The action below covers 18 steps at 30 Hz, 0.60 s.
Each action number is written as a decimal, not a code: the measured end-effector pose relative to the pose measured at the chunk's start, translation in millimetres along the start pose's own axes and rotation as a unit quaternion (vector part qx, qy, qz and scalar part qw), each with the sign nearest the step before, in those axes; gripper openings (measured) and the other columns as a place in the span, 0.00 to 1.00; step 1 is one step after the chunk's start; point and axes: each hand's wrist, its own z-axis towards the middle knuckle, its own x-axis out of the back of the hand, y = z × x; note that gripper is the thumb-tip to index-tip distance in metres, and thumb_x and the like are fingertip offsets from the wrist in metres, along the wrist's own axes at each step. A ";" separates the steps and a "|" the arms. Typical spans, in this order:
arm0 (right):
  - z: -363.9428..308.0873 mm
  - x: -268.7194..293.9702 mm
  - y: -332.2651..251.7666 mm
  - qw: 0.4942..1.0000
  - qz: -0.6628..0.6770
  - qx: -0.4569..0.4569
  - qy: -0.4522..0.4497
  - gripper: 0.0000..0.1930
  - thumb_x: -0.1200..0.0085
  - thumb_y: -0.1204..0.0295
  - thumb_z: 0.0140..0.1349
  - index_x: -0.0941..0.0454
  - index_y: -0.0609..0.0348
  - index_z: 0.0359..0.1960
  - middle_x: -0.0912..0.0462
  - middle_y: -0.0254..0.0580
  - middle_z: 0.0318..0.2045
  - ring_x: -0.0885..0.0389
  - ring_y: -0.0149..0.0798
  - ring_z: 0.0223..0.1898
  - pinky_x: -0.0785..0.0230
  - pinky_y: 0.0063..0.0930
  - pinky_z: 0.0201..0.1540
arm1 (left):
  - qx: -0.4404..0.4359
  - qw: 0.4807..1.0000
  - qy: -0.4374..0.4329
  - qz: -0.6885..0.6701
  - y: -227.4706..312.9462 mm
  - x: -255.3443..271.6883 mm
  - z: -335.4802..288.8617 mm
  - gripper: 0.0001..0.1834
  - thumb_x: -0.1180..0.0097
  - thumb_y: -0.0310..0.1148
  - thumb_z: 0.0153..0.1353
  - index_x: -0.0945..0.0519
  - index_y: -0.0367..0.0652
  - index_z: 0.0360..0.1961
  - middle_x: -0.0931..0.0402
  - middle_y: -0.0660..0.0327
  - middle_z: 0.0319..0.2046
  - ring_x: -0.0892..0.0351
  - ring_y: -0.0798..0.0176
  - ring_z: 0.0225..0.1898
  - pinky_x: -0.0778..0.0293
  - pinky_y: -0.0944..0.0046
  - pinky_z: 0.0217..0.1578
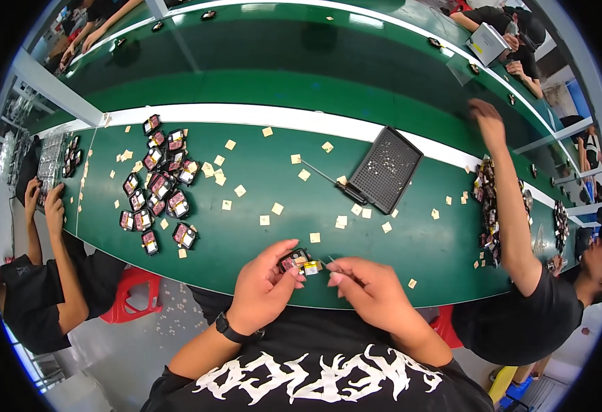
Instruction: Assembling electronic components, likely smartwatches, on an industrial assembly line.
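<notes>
Near the table's front edge, my left hand [260, 285] is closed round a small black-cased electronic unit [291, 262]. A reddish circuit board and a silver part with a yellow label [310, 267] show in its open face. Just to the right, my right hand [373, 285] pinches a thin, pointed tool [330, 259], its tip close to the labelled part. Most of that tool is hidden by my fingers, so its exact kind is unclear. Small cream-coloured square pieces [315, 237] lie on the green table around both hands.
Similar units [158, 184] lie heaped at left; another pile [488, 206] stands at right. A black perforated tray [387, 172] holds tiny pieces, with a screwdriver-like rod [323, 171] beside it. A co-worker's arm [510, 199] reaches across at right; another person's hands [52, 206] work at left.
</notes>
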 end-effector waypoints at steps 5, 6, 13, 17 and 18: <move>10.5 -10.4 -7.1 0.983 0.123 -0.128 -0.042 0.06 0.42 0.73 0.71 0.24 0.63 0.42 0.15 0.35 0.27 0.21 0.24 0.22 0.28 0.21 0.25 | -0.035 0.997 0.014 0.072 -9.9 -2.1 0.3 0.21 0.48 0.18 0.69 0.28 0.31 0.63 0.19 0.54 0.43 0.14 0.68 0.40 0.16 0.66 0.41; 13.2 -10.7 -3.7 0.975 0.154 -0.151 -0.048 0.06 0.42 0.73 0.71 0.26 0.62 0.41 0.15 0.35 0.27 0.21 0.24 0.22 0.29 0.20 0.24 | -0.042 0.996 0.015 0.079 -9.1 -4.2 2.1 0.20 0.48 0.18 0.69 0.27 0.31 0.61 0.18 0.54 0.42 0.14 0.67 0.38 0.16 0.66 0.40; 16.7 -15.4 14.3 0.943 0.273 -0.177 -0.069 0.07 0.41 0.68 0.71 0.27 0.53 0.41 0.16 0.33 0.26 0.24 0.22 0.20 0.35 0.17 0.20 | -0.116 0.981 0.028 0.154 -12.2 -5.6 2.5 0.16 0.47 0.16 0.67 0.23 0.28 0.55 0.18 0.53 0.40 0.15 0.66 0.36 0.17 0.67 0.36; 23.5 -34.9 35.1 0.942 0.287 -0.158 -0.067 0.07 0.42 0.68 0.71 0.27 0.52 0.41 0.18 0.31 0.24 0.28 0.22 0.17 0.39 0.18 0.18 | -0.139 0.972 0.021 0.188 -19.2 3.9 -4.3 0.16 0.47 0.22 0.71 0.24 0.29 0.57 0.19 0.56 0.42 0.18 0.67 0.36 0.20 0.68 0.37; 23.8 -37.7 39.5 0.940 0.298 -0.154 -0.064 0.06 0.43 0.68 0.71 0.28 0.53 0.41 0.19 0.32 0.24 0.29 0.22 0.17 0.40 0.18 0.16 | -0.127 0.966 0.016 0.223 -3.3 0.9 -10.6 0.17 0.47 0.27 0.74 0.23 0.31 0.60 0.18 0.58 0.41 0.20 0.68 0.35 0.23 0.69 0.38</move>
